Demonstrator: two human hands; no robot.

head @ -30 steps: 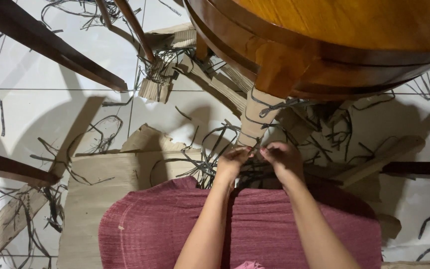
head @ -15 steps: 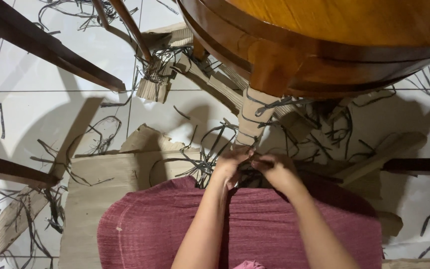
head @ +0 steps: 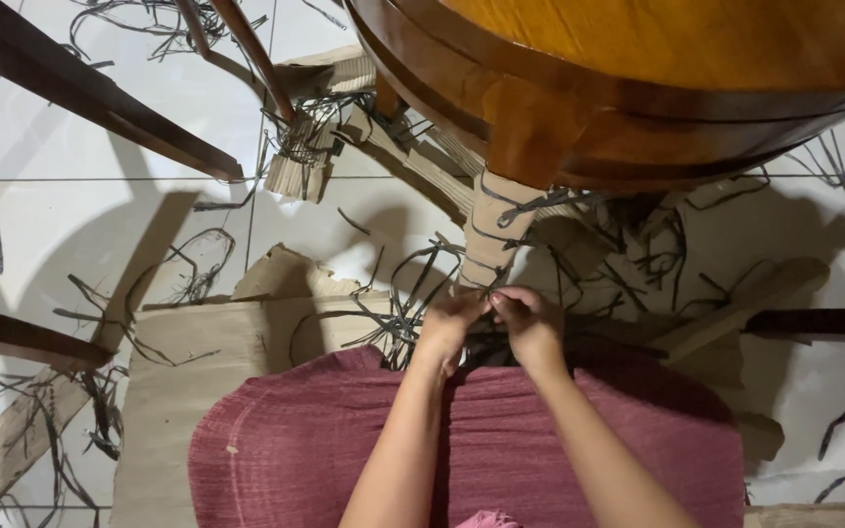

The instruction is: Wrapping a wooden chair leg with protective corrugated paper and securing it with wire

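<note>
Left hand (head: pixel 449 328) and right hand (head: pixel 528 321) held together, fingers pinched on dark strap (head: pixel 486 311) low on wrapped table leg (head: pixel 497 227). Strap kept tight so cardboard wrap is held on. Loose straps (head: pixel 398 313) scattered on floor (head: pixel 100 210), near pink cloth (head: pixel 325 440).

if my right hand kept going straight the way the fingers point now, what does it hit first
The right hand points up and left toward the left hand, so it would probably meet those fingers first, then the cardboard-wrapped table leg with its dark straps just beyond. Depth is hard to judge from above.
</note>
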